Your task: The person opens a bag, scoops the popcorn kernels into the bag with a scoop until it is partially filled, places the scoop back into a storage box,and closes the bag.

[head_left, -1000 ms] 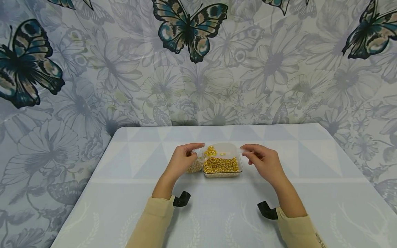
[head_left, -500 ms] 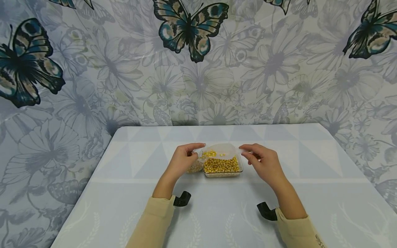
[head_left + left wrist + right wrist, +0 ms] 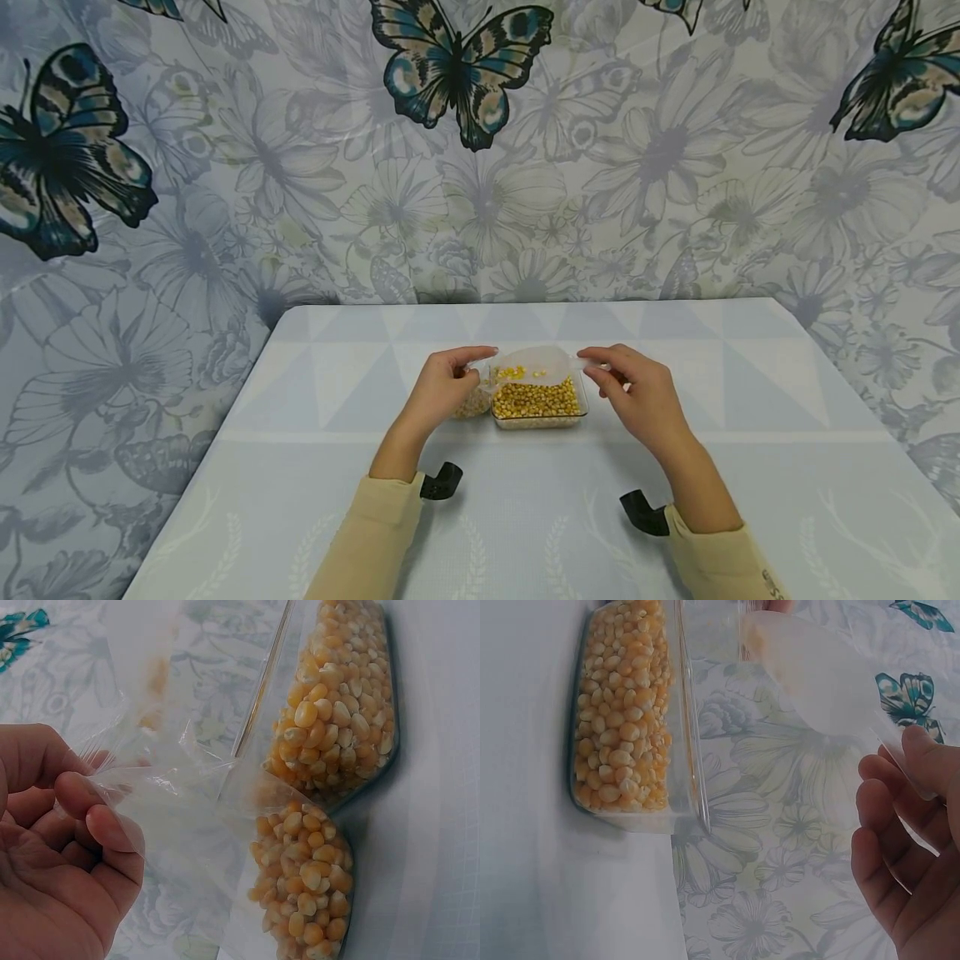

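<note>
A clear glass container (image 3: 538, 422) filled with yellow corn kernels (image 3: 536, 401) sits on the table. Against its left side stands a clear plastic bag (image 3: 187, 799) with kernels (image 3: 304, 885) in its lower part. My left hand (image 3: 441, 387) pinches the bag's upper edge between thumb and fingers. Above the container, my right hand (image 3: 639, 390) pinches the handle of a translucent white plastic scoop (image 3: 821, 679). The scoop's far end reaches the bag's mouth, and some kernels lie on it toward the left. Exactly how far it goes inside is unclear.
The table (image 3: 540, 517) has a pale patterned cover. Behind it hangs a flowered backdrop (image 3: 525, 208) with large butterflies. Black wrist pieces (image 3: 441, 482) stick out from both sleeves.
The kernels on the scoop have gone from a small heap to a thinner, lower spread. Both hands have stayed almost in place, the right one shifting very slightly.
</note>
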`<state>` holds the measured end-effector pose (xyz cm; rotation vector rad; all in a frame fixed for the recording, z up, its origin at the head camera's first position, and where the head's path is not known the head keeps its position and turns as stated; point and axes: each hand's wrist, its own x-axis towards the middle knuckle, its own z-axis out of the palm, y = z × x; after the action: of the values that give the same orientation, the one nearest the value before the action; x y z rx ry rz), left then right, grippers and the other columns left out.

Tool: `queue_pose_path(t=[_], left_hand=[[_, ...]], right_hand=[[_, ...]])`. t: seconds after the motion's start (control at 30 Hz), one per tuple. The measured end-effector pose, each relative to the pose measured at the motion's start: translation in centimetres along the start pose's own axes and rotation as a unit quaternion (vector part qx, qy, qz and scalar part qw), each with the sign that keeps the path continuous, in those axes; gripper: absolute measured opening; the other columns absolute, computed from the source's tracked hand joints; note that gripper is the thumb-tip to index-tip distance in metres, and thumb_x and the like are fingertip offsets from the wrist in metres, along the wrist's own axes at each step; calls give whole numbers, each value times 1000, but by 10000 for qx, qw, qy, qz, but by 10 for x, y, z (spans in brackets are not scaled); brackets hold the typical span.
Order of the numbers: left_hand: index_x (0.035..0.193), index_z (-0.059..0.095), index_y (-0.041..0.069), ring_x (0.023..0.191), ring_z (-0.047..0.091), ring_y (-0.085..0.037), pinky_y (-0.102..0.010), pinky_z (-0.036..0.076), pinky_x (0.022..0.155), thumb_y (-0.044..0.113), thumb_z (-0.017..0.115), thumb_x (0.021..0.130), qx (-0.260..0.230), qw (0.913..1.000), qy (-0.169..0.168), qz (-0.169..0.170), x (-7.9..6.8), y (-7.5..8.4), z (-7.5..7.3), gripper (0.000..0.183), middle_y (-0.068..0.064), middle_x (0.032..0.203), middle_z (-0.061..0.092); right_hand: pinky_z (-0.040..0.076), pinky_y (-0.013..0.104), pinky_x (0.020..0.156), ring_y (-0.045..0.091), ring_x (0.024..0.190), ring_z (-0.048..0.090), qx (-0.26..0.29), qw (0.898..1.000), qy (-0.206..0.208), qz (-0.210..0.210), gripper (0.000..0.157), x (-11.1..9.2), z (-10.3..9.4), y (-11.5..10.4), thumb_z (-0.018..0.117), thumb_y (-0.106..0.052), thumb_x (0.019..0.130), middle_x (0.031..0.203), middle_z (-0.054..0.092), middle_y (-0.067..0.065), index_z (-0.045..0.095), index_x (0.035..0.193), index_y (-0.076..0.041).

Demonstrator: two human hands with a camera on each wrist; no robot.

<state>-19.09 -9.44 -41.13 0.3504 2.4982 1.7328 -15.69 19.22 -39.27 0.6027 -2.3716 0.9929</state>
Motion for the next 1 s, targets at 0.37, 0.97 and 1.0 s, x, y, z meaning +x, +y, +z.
queue_pose_path(t=[0.37,0.97,1.0], left_hand=[[127,71,22,46,25,-12,-23,26,44,1,49,93,23,10000,-4,15,1,-1,0,45,-1,133,66],[127,71,20,47,27,-12,-23,26,44,1,48,92,84,9999,-74,74,0,1,1,46,-9,125,69],[127,71,20,47,27,-12,-23,26,44,1,48,92,83,9999,-75,71,0,1,1,45,-8,125,69]], right_hand=[[39,12,52,0,57,51,-37,9992,341,-222,29,0,1,-6,74,0,86,82,66,-6,75,111,-15],[40,11,54,-1,58,49,-5,9963,593,-615,30,0,6,-13,76,1,83,86,69,-4,76,109,-13],[40,11,54,-1,58,49,-21,9963,590,-623,30,0,6,-12,76,1,83,85,69,-4,76,110,-13]])
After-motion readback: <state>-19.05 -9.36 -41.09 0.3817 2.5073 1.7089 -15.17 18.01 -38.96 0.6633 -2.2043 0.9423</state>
